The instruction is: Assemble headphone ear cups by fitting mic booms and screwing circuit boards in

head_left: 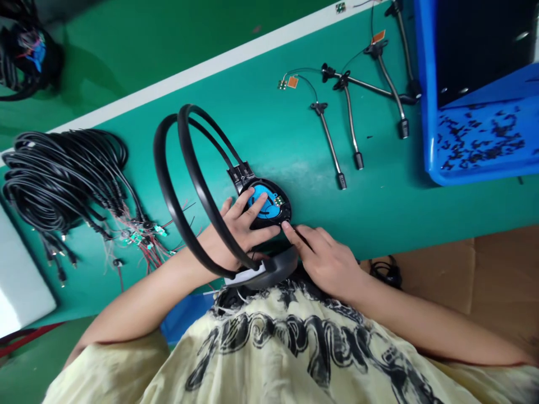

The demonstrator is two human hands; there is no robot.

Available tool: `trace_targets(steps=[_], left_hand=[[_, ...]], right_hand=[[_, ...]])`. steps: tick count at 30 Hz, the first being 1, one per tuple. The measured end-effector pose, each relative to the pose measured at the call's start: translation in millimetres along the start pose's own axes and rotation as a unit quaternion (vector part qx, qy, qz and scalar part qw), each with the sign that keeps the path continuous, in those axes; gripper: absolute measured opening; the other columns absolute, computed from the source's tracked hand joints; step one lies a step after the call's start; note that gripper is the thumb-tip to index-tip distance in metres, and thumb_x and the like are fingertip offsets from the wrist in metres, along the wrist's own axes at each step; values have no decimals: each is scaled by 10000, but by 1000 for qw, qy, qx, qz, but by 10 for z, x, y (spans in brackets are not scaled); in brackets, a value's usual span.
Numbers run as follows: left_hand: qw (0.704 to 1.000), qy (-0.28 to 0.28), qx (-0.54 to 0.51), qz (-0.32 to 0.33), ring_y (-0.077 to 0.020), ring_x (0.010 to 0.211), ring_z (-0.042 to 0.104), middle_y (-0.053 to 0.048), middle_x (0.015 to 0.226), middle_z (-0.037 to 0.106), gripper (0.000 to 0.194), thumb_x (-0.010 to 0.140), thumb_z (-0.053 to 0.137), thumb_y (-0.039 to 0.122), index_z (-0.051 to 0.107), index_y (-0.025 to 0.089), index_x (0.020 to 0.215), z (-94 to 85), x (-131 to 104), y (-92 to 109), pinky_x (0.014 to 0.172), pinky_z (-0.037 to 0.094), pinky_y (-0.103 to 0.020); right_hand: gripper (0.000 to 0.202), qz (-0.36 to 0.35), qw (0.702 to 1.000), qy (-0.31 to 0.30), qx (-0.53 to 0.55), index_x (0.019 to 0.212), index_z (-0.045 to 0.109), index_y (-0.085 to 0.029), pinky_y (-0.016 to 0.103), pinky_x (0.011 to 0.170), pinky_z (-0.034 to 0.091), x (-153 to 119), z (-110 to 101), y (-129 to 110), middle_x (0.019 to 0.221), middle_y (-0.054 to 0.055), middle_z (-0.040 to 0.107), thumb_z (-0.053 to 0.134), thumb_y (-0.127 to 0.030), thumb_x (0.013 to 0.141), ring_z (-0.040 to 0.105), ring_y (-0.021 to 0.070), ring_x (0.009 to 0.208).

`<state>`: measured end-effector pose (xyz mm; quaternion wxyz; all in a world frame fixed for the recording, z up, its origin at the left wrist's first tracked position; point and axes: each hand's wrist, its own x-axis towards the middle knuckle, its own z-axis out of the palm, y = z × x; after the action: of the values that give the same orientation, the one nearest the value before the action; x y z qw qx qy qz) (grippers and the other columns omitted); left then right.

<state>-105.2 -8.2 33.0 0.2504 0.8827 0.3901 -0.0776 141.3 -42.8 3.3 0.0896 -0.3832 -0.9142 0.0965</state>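
A black headset (202, 182) with a double-hoop headband lies before me. Its far ear cup is uncovered, showing a blue inner plate (273, 209) and a small green circuit board (278, 200). My left hand (240, 229) reaches under the hoops and holds this cup, fingers spread over its face and thumb along the near rim. At the cup's near right edge, the index fingertip of my right hand (330, 261) presses down. The other fingers are curled around something dark and thin, mostly hidden. The near ear cup (282, 269) rests close to my body.
Coiled black cables (63, 174) with bare wire ends and small boards lie left, beside a white panel (19, 275). Several gooseneck microphones (330, 143) lie at right. A blue tray (432, 140) holds small black pieces. The green table's (379, 207) near edge adjoins brown cardboard (467, 280).
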Motion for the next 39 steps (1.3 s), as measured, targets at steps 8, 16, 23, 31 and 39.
trace_targets(steps=[8,16,23,31,39], left_hand=[[1000,13,-25,-5,-407,1465,144,-81,1603,188,449,867,633,361,560,344,1309,-18,-4,-14,1104,288,-642],[998,-1,-63,-6,-450,1458,119,-158,1600,151,516,860,636,430,526,266,1336,-88,-4,29,1047,308,-716],[997,39,-66,1,-435,1469,63,-112,1622,48,505,868,618,463,515,319,1341,18,-52,52,1080,338,-652],[998,-18,-67,5,-418,1474,44,-169,1604,115,510,928,509,468,450,229,1375,-46,-37,-3,1088,329,-659],[998,-23,-62,-10,-432,1466,56,-210,1588,147,530,924,503,487,473,137,1320,-73,-20,34,1073,348,-660]], right_hand=[[584,18,1000,8,9,1494,253,-58,249,645,492,-3,16,-38,1087,118,630,399,-112,931,563,193,908],[488,21,999,-6,24,1400,409,-80,241,625,484,4,-3,-25,1088,104,624,451,-124,916,555,194,915],[503,0,1000,-12,-2,1406,401,-48,249,607,480,23,-26,19,1110,110,625,477,-141,918,556,188,883],[561,13,1000,-16,7,1470,317,-70,242,625,488,-10,-48,9,1110,107,634,437,-133,925,567,190,928],[544,22,998,-26,47,1460,333,-87,238,729,515,-36,-72,18,1138,102,615,439,-149,930,551,180,974]])
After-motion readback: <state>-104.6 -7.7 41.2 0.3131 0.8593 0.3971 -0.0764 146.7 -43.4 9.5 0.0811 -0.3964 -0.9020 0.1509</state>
